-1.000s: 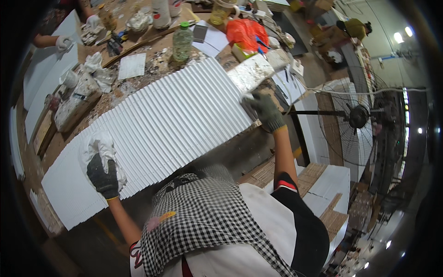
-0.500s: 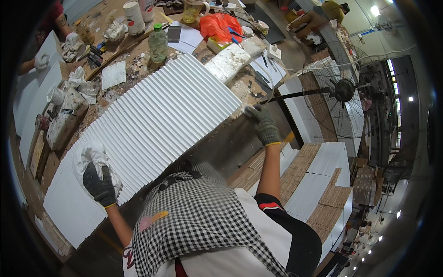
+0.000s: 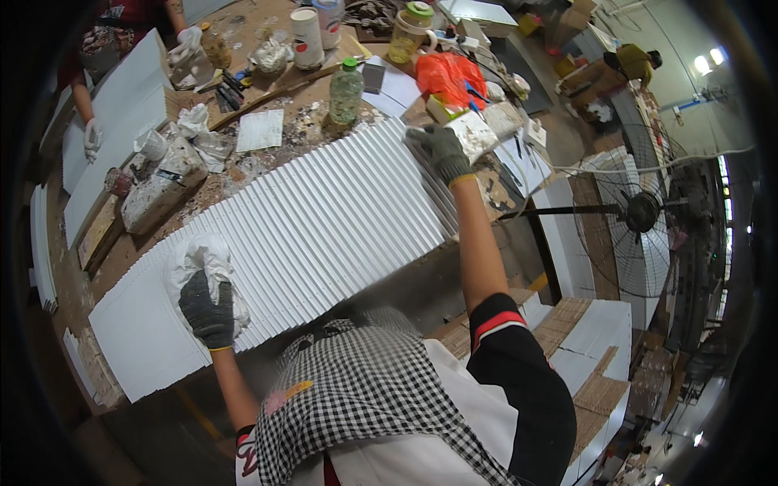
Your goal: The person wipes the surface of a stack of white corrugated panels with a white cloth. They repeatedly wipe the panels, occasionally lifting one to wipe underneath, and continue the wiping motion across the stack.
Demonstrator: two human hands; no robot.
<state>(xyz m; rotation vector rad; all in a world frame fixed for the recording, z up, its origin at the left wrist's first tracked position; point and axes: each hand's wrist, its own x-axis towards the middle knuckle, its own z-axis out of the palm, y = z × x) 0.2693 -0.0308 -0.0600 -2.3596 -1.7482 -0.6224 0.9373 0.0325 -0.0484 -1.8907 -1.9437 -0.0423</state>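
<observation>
A long white ribbed panel [image 3: 324, 227] lies across a cluttered wooden workbench [image 3: 284, 89]. My left hand [image 3: 207, 304], in a dark glove, presses a crumpled white rag [image 3: 207, 257] onto the panel near its left end. My right hand [image 3: 442, 150], also in a dark glove, grips the panel's far right edge, beside a whitish plaster-smeared block [image 3: 474, 130]. Both arms reach out from my checked apron at the lower edge.
A green-capped bottle [image 3: 346, 89], paper cups [image 3: 306, 36], an orange bag [image 3: 450, 77], rags and tools crowd the bench. Another person's gloved hand [image 3: 188, 42] works at the far left on white boards [image 3: 113, 138]. A standing fan [image 3: 640, 215] and stacked white panels [image 3: 600, 340] are at the right.
My right hand has moved up along the panel's right end to its far corner. My left hand with the rag has stayed near the left end. The view has shifted.
</observation>
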